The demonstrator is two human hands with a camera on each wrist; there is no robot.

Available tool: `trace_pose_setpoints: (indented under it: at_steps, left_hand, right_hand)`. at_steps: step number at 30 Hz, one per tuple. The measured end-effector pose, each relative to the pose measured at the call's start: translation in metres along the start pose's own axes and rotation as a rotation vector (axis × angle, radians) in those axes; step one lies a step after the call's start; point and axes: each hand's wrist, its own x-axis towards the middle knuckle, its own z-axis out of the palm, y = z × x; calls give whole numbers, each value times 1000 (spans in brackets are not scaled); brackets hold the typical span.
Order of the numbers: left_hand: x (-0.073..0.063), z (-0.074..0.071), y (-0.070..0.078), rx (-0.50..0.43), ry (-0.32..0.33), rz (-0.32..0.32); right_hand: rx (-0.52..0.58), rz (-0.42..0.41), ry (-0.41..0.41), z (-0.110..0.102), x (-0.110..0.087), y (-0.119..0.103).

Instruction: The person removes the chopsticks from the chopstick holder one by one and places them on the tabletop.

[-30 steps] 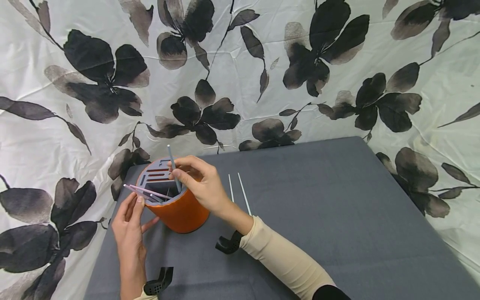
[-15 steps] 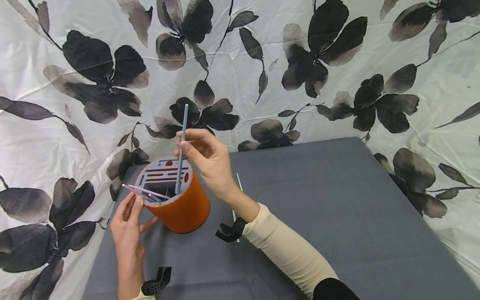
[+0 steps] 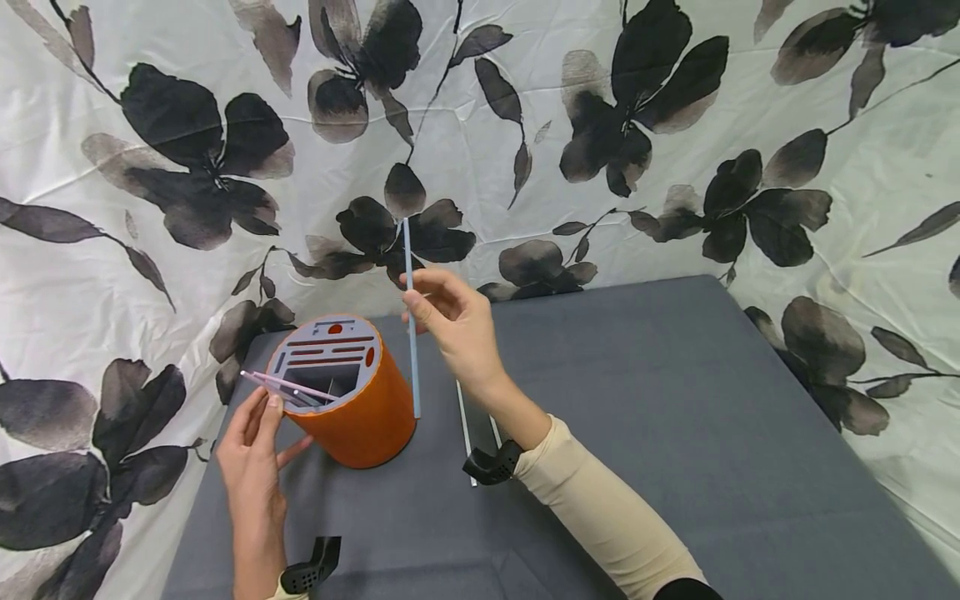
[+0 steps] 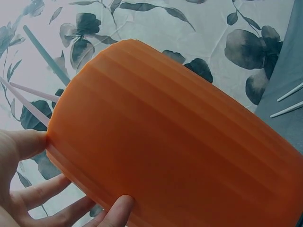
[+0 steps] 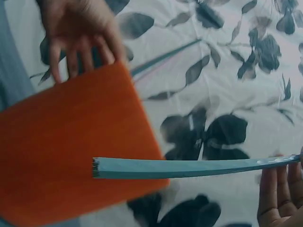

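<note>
My right hand (image 3: 468,337) pinches a light blue chopstick (image 3: 413,358) between thumb and fingers, just right of the orange utensil holder (image 3: 367,429). The chopstick stands nearly upright, its thick square end (image 5: 113,169) pointing down. On the holder's left side my left hand (image 3: 251,458) grips the rim and wall, with the thumb and fingers spread over the orange surface (image 4: 165,132). Pink chopsticks (image 3: 303,387) and greyish-blue ones lean out of the holder's large compartment, over the rim by the left hand. Slots and round holes mark the rest of its grey top (image 3: 326,336).
Two thin white chopsticks (image 3: 464,429) lie on the grey table (image 3: 637,400), partly under my right wrist. A white cloth with dark flowers (image 3: 525,83) hangs behind the table. Each wrist carries a black camera mount (image 3: 491,462).
My right hand has drawn the blue chopstick up out of the holder and carried it to the right, clear of the rim. The left hand has stayed at the holder.
</note>
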Motion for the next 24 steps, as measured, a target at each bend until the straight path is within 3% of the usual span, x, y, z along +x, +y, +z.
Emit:
trace_pose_setpoints:
  at_steps: [11, 24]
  left_hand:
    - [1, -2, -2, 22, 3, -5]
    - [1, -1, -1, 28, 3, 1]
  right_hand:
    - [-149, 288, 92, -50, -12, 25]
    - [-296, 532, 152, -105, -24, 57]
